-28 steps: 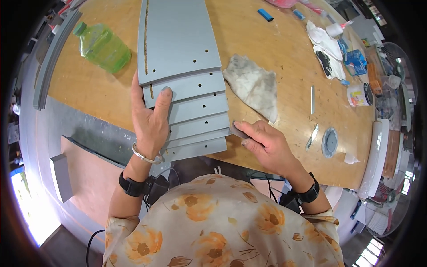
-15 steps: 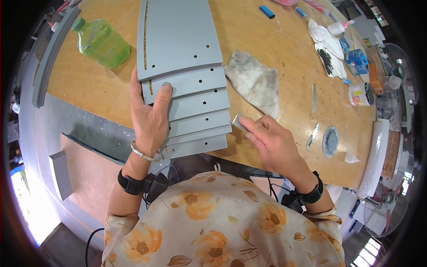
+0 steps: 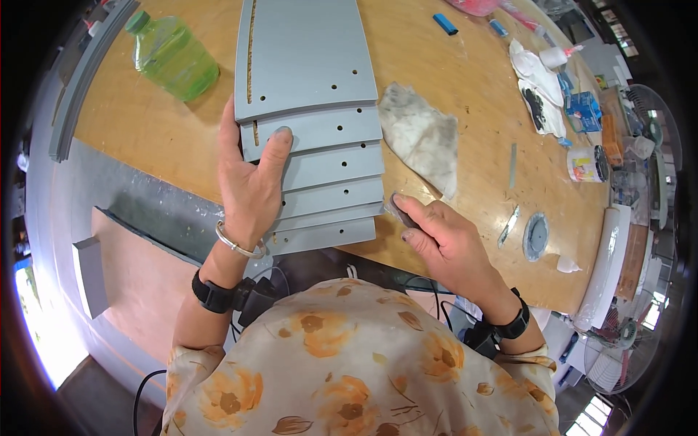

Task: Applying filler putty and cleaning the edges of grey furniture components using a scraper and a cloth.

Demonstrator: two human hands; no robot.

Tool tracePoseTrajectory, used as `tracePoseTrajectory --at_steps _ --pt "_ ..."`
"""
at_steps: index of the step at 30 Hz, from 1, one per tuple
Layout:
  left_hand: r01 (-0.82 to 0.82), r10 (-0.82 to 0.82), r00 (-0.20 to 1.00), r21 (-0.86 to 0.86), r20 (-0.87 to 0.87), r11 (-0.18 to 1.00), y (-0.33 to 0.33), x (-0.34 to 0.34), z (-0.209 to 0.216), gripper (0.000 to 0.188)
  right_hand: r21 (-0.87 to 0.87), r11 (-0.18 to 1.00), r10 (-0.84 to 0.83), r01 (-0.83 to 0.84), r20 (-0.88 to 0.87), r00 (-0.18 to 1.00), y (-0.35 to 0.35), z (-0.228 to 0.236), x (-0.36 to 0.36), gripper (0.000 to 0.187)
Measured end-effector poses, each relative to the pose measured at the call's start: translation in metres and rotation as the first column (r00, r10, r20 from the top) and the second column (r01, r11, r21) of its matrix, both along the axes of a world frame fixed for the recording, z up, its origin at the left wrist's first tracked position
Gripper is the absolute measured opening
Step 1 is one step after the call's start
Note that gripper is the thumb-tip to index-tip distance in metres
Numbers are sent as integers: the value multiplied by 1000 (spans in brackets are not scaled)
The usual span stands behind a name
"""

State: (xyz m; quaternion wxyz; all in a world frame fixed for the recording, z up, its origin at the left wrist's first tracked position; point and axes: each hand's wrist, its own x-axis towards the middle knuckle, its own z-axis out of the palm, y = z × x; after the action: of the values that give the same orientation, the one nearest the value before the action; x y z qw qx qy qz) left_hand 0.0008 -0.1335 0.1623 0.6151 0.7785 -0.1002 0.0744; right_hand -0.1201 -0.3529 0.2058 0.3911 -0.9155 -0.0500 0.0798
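Note:
Several light-grey flat boards [image 3: 309,54] with small drilled holes lie fanned in an overlapping stack, their near ends stepped toward me. A narrow slot with a rough tan inside runs along the left side of the top board. My left hand [image 3: 251,189] grips the stack's left edge, its thumb lying on the second board and its fingers hidden beneath. Just off the right edge of the lower boards, my right hand [image 3: 454,243] pinches a small flat grey piece [image 3: 396,211]. What kind of piece it is cannot be made out.
A stained white cloth [image 3: 422,138] lies right of the stack. The green bottle [image 3: 174,58] stands on the wooden table [image 3: 480,109] at left. Farther right are a white tub [image 3: 584,165], a round grey lid [image 3: 536,236] and a blue box [image 3: 583,110]. Long grey strips [image 3: 87,80] line the left.
The small grey piece has tilted in my right hand, so its pale face shows less. My left hand keeps its hold on the boards. The whole view has shifted slightly.

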Motion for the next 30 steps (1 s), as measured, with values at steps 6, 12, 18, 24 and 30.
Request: tracePoseTrajectory --at_steps 6,12,18,24,30 --pt "-11 11 1000 11 -14 1000 0 -1 3 60 -207 977 53 -46 28 998 7 15 7 35" --pt "-14 14 1000 27 -5 1000 -1 0 3 60 -364 922 174 -133 81 981 8 14 7 36" --pt "5 -5 999 -14 -36 1000 -1 -2 5 61 -336 930 170 -150 32 985 8 17 5 38" --pt "-8 7 999 -45 -38 999 -1 -2 3 62 -373 922 92 -102 -43 995 15 25 12 40" --pt "-4 3 999 -31 -41 1000 0 -1 4 63 -351 909 216 -225 -65 974 10 17 4 36"
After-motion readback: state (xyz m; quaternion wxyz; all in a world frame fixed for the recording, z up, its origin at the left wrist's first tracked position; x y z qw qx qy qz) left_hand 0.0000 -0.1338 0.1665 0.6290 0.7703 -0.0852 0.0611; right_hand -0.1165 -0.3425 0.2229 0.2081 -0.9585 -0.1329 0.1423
